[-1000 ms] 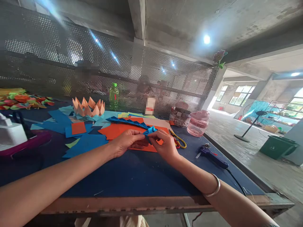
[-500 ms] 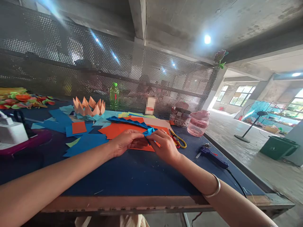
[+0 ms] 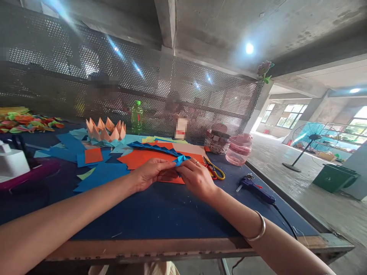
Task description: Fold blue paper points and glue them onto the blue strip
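Observation:
Between my two hands is a small piece of folded blue paper [image 3: 180, 159], partly hidden by the fingers. My left hand [image 3: 151, 173] pinches its left side, and my right hand [image 3: 197, 177] grips its right side. Both hands are just above orange paper sheets [image 3: 137, 159]. Behind them lies a long strip of folded dark blue paper points [image 3: 153, 147]. Yellow-handled scissors [image 3: 217, 172] rest to the right of my right hand. A ring of peach paper points [image 3: 106, 131] stands farther back on the left.
On the right lie a glue gun [image 3: 256, 190] with its cord, a pink-tinted plastic jar [image 3: 239, 152] and a patterned round container [image 3: 216, 142]. A green bottle [image 3: 137, 117] stands at the back. Blue sheets [image 3: 100, 176] and a white power plug [image 3: 13, 164] are on the left.
My fingers have shifted slightly on the folded blue paper, with the right fingers lying flatter over it. The whole view has moved a little; the other things stay put.

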Demonstrator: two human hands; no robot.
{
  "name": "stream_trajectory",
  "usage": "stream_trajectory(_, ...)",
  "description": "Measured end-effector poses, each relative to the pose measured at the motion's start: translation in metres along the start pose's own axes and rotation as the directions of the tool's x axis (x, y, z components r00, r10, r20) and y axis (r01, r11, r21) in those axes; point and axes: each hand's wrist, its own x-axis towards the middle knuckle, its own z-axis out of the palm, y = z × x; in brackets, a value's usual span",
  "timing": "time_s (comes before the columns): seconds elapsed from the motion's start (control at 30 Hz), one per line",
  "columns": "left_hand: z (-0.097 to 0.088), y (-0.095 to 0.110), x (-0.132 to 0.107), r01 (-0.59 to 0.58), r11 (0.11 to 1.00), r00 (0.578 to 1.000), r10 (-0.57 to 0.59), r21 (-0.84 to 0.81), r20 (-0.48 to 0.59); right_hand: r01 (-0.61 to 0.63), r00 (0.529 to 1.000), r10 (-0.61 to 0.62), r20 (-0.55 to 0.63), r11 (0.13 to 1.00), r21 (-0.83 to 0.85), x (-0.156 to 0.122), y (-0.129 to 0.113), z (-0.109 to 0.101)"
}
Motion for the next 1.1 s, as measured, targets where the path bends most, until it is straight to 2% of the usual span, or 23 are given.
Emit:
stream_trajectory(0.27,0.003,0.002,-0.001,-0.005,1.0,0.998,0.005,0.005,-0.063,0.009,1.0,-0.009,-0.012,1.0,0.004,0.001,-0.005,-0.001)
stream_trajectory(0.4,0.005,0.004,-0.003,-0.04,0.999,0.994,0.042,0.022,-0.103,-0.02,0.998,0.021,-0.058,1.0,0.017,0.002,-0.009,-0.005)
stream_trajectory(0.47,0.004,0.005,-0.003,-0.074,0.996,0.989,0.081,0.056,-0.123,-0.055,0.992,0.063,-0.108,0.996,0.076,0.003,-0.012,-0.008)
stream_trajectory(0.53,0.003,0.005,-0.003,-0.119,0.988,0.981,0.132,0.097,-0.142,-0.148,0.965,0.182,-0.187,0.972,0.183,0.004,-0.013,-0.009)
stream_trajectory(0.6,0.001,0.005,-0.002,-0.166,0.976,0.97,0.187,0.137,-0.155,-0.299,0.889,0.386,-0.245,0.897,0.326,0.005,-0.012,-0.008)
stream_trajectory(0.67,0.001,0.005,-0.002,-0.211,0.96,0.958,0.241,0.184,-0.157,-0.451,0.767,0.603,-0.219,0.75,0.484,0.006,-0.009,-0.005)
stream_trajectory(0.73,0.002,0.006,-0.003,-0.255,0.938,0.943,0.295,0.236,-0.157,-0.544,0.656,0.75,-0.085,0.547,0.636,0.007,-0.005,-0.001)
stream_trajectory(0.8,0.005,0.007,-0.004,-0.29,0.916,0.927,0.341,0.276,-0.155,-0.588,0.604,0.786,0.135,0.324,0.741,0.008,-0.003,0.002)
stream_trajectory(0.87,0.008,0.008,-0.006,-0.315,0.898,0.917,0.371,0.307,-0.144,-0.614,0.591,0.74,0.321,0.155,0.774,0.01,-0.005,0.002)
stream_trajectory(0.9,0.009,0.008,-0.006,-0.323,0.888,0.914,0.382,0.326,-0.134,-0.623,0.592,0.71,0.381,0.103,0.775,0.01,-0.006,0.001)
stream_trajectory(1.03,0.011,0.006,-0.007,-0.345,0.842,0.908,0.412,0.415,-0.082,-0.613,0.623,0.641,0.448,0.045,0.789,0.011,-0.01,-0.002)
stream_trajectory(1.1,0.012,0.006,-0.008,-0.349,0.824,0.906,0.418,0.447,-0.063,-0.62,0.613,0.65,0.45,0.042,0.783,0.01,-0.01,-0.002)
